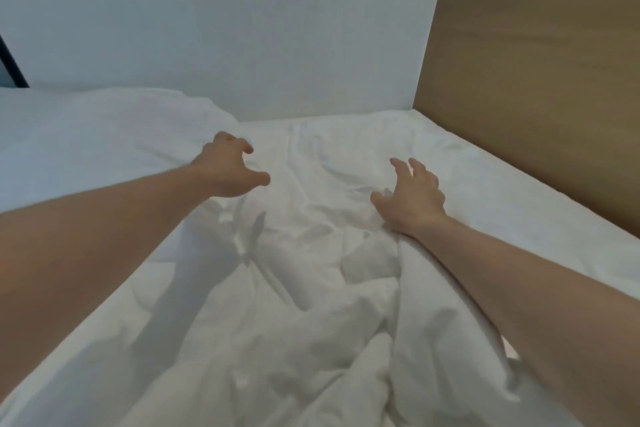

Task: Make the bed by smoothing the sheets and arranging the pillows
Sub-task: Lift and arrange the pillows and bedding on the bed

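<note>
Left hand (227, 168) raised above sheet (311, 253), fingers spread and half-curled, holding nothing. Right hand (412, 199) low, heel apparently touching cloth, fingers spread, nothing pinched. Sheet bunched in folds between and below both forearms; flatter toward headboard (540, 97) at right. Pillow (104, 135) at far left, against wall (242, 28). Step judged: smoothing, early. Next move likely calls for palms pressed flat, sweeping outward. Open room on both sides; wall closes far edge.
</note>
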Available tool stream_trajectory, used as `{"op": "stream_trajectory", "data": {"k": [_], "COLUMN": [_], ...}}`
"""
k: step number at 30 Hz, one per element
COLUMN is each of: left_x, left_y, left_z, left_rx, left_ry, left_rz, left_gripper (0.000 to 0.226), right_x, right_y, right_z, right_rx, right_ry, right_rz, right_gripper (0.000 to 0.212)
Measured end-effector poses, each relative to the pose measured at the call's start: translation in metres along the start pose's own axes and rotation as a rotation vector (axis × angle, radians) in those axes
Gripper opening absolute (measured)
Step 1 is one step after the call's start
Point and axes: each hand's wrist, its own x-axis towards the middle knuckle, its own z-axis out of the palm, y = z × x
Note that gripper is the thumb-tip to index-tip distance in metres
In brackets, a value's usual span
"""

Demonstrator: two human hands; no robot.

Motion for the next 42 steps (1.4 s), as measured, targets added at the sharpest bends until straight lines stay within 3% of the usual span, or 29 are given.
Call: {"op": "stream_trajectory", "data": {"k": [4,6,9,11,13,15,19,21,23,25,27,29,30,31,33,35,38,40,42], "left_x": [0.027,0.024,0.025,0.032,0.037,0.044,0.085,0.108,0.121,0.119,0.11,0.114,0.124,0.14,0.191,0.255,0.341,0.374,0.386], "left_y": [-0.004,-0.012,-0.023,-0.027,-0.018,0.011,0.105,0.136,0.148,0.145,0.136,0.136,0.139,0.145,0.157,0.173,0.195,0.199,0.184], "left_z": [0.076,0.115,0.151,0.156,0.144,0.114,0.021,-0.005,-0.005,0.012,0.03,0.037,0.035,0.032,0.024,0.032,0.105,0.19,0.272], "left_rx": [0.0,0.092,0.073,-0.048,-0.141,-0.246,-0.466,-0.527,-0.483,-0.198,0.174,0.304,0.289,0.271,0.248,0.182,0.101,0.171,0.205], "left_ry": [-0.21,-0.256,-0.11,-0.027,-0.008,0.077,0.372,0.394,0.217,-0.208,-0.637,-0.798,-0.805,-0.776,-0.643,-0.505,-0.499,-0.48,-0.187], "left_rz": [-0.141,-0.183,-0.207,-0.187,-0.127,-0.059,0.009,0.03,0.052,0.083,0.168,0.213,0.193,0.163,0.116,0.094,0.011,-0.014,0.046], "left_gripper": [0.128,0.136,0.11,0.068,0.035,0.033,0.034,0.029,0.031,0.045,0.075,0.069,0.058,0.048,0.039,0.046,0.096,0.121,0.118], "right_x": [0.01,0.003,0.008,0.015,0.026,0.045,0.117,0.144,0.157,0.157,0.147,0.13,0.125,0.129,0.168,0.228,0.308,0.331,0.34], "right_y": [0.052,0.069,0.073,0.074,0.074,0.067,0.041,0.037,0.041,0.057,0.086,0.107,0.111,0.109,0.1,0.093,0.109,0.133,0.152], "right_z": [0.057,0.077,0.084,0.079,0.072,0.048,-0.049,-0.091,-0.108,-0.096,-0.065,-0.038,-0.035,-0.04,-0.052,-0.058,0.004,0.077,0.125], "right_rx": [-0.068,-0.067,-0.005,0.146,0.255,0.359,0.484,0.506,0.471,0.354,0.029,-0.17,-0.177,-0.111,0.05,0.062,0.043,-0.067,-0.101], "right_ry": [-0.104,-0.046,0.066,0.037,0.014,0.097,0.429,0.539,0.557,0.421,0.028,-0.428,-0.494,-0.431,-0.145,0.088,0.017,0.038,0.192], "right_rz": [0.269,0.312,0.321,0.383,0.417,0.393,0.317,0.182,0.066,0.052,0.124,0.224,0.234,0.235,0.219,0.203,0.313,0.352,0.266], "right_gripper": [0.102,0.104,0.11,0.116,0.085,0.037,0.014,0.008,0.007,0.009,0.031,0.055,0.052,0.043,0.033,0.048,0.077,0.078,0.075]}}
